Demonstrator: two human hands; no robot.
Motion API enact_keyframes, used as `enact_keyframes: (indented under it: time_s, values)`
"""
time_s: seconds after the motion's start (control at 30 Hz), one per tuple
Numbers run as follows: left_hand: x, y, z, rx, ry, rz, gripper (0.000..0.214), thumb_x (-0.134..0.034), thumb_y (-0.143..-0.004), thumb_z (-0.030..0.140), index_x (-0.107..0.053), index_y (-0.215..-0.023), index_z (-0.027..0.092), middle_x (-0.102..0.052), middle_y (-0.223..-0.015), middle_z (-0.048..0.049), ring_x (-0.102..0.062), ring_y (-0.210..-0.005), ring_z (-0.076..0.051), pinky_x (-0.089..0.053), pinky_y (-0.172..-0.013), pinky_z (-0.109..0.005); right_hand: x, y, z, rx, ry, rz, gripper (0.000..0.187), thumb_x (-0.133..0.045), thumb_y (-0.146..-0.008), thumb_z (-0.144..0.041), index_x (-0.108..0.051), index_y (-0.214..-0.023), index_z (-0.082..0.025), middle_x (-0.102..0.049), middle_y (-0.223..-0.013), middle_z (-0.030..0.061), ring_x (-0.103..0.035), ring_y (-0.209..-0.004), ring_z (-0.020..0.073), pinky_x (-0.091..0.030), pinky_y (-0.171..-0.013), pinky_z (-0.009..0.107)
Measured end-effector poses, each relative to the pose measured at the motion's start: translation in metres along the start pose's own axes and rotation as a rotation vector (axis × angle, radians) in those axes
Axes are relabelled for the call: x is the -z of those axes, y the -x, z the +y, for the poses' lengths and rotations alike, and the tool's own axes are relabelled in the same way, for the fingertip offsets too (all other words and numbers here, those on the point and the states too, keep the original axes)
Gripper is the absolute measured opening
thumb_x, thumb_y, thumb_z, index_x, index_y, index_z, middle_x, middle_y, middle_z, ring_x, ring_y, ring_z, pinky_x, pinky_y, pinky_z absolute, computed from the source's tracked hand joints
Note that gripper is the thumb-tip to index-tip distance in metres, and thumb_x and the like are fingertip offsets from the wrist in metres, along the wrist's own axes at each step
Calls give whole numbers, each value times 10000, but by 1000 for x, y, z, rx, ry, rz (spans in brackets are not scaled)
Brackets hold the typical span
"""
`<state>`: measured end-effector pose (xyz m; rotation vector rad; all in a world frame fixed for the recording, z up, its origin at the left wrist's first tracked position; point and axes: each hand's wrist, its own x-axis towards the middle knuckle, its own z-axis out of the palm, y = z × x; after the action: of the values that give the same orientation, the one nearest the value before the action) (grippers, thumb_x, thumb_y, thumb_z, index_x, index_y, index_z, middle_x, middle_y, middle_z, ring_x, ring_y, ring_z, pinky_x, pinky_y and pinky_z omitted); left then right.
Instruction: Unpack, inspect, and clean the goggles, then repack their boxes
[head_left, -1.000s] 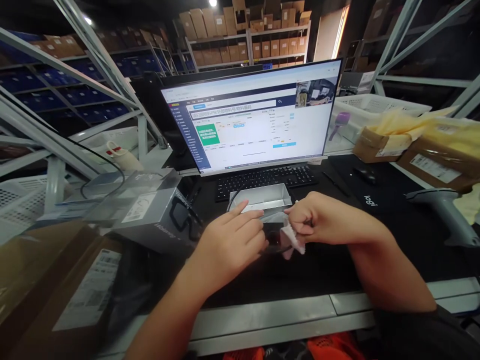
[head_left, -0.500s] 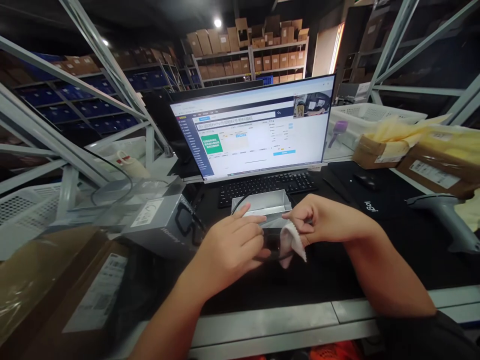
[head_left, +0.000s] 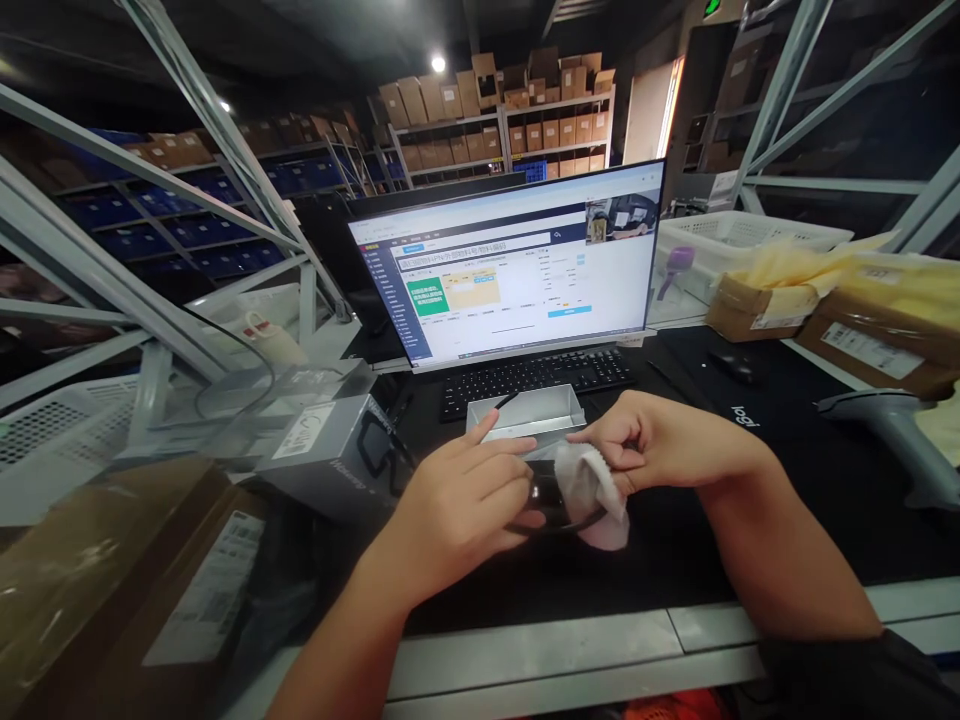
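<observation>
My left hand is closed around a pair of dark glasses, low over the black desk mat. A shiny lens and its curved lower rim show; a thin black arm sticks up past the index finger. My right hand pinches a white wiping cloth, which is folded against the glasses on their right side and hangs below them. The fingers and cloth hide much of the frame. Just behind the hands sits an open pale grey box.
A keyboard and a lit monitor stand behind the box. On the left are a grey product box and a brown carton. A mouse, a barcode scanner and cartons occupy the right.
The white cloth has spread and shifted slightly right over the glasses, and more of the shiny lens shows. Both hands keep their hold. The view has tilted up a little.
</observation>
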<state>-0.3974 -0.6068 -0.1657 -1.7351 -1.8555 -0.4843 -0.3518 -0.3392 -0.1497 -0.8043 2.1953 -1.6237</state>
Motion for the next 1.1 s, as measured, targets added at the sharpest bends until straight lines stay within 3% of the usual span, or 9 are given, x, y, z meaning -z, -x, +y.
enact_keyframes:
  time_s: [0.1, 0.17, 0.3, 0.4, 0.6, 0.77, 0.97, 1.03, 1.1]
  values:
    - [3, 3, -4, 9, 60, 38, 138, -739, -852, 242, -639, -868, 148, -741, -903, -41, -694, -1107, -210, -362, -1216, -440, 13, 6, 6, -19, -17, 97, 621, -842, -714, -440, -289, -550, -211, -302, -528, -93, -360, -520, 64, -422, -572, 240]
    - [6, 5, -7, 33, 102, 72, 156, -764, -828, 237, -648, -884, 148, -741, -929, -52, -697, -1100, -217, -385, -1201, -456, 21, 11, 9, -4, -29, 243, 633, -868, -685, -441, -293, -551, -214, -322, -513, -92, -391, -502, 66, -446, -577, 245]
    - [14, 9, -12, 68, 149, 112, 181, -786, -808, 250, -658, -888, 150, -735, -935, -59, -703, -1086, -226, -405, -1187, -480, 31, 18, 10, 73, -132, 571, 566, -866, -705, -421, -343, -620, -222, -521, -549, -50, -569, -536, 126, -466, -548, 245]
    - [15, 10, -14, 71, 157, 116, 183, -776, -819, 267, -665, -920, 163, -738, -934, -48, -705, -1078, -214, -404, -1187, -476, 27, 17, 5, 104, -210, 700, 413, -791, -790, -463, -447, -803, -235, -632, -614, -37, -630, -536, 157, -496, -554, 259]
    - [12, 9, -18, 79, 141, 95, 168, -769, -824, 277, -657, -899, 176, -741, -955, -40, -703, -1079, -212, -398, -1190, -477, -8, 6, -9, 77, -99, 606, 360, -611, -941, -482, -408, -1125, -248, -686, -602, -23, -686, -618, 194, -516, -660, 291]
    - [12, 9, -19, 96, 84, 11, 132, -738, -850, 264, -640, -861, 176, -736, -956, -32, -688, -1100, -198, -368, -1208, -454, -27, 5, -12, 55, 57, 345, 496, -572, -972, -372, -366, -1394, -213, -646, -682, -43, -591, -622, 130, -444, -619, 233]
    - [8, 9, -12, 101, 56, -151, 148, -697, -881, 297, -617, -824, 187, -711, -932, -24, -634, -1181, -207, -346, -1218, -459, -30, -2, -12, -105, 190, 119, 299, -700, -828, -207, -556, -1090, -205, -620, -656, -67, -504, -571, 93, -363, -548, 199]
    - [5, 9, -8, 87, 43, -194, 152, -687, -886, 282, -600, -807, 184, -701, -921, -29, -633, -1167, -210, -342, -1220, -464, -41, -11, -8, -143, 139, 128, 276, -745, -750, -175, -525, -914, -206, -565, -622, -86, -461, -548, 80, -327, -514, 190]
    - [0, 7, -6, 56, 25, -208, 129, -676, -890, 269, -603, -822, 186, -695, -897, -21, -659, -1069, -195, -357, -1211, -470, -57, -20, -2, -134, 130, 232, 297, -739, -696, -125, -460, -756, -205, -502, -606, -93, -413, -544, 68, -285, -491, 184]
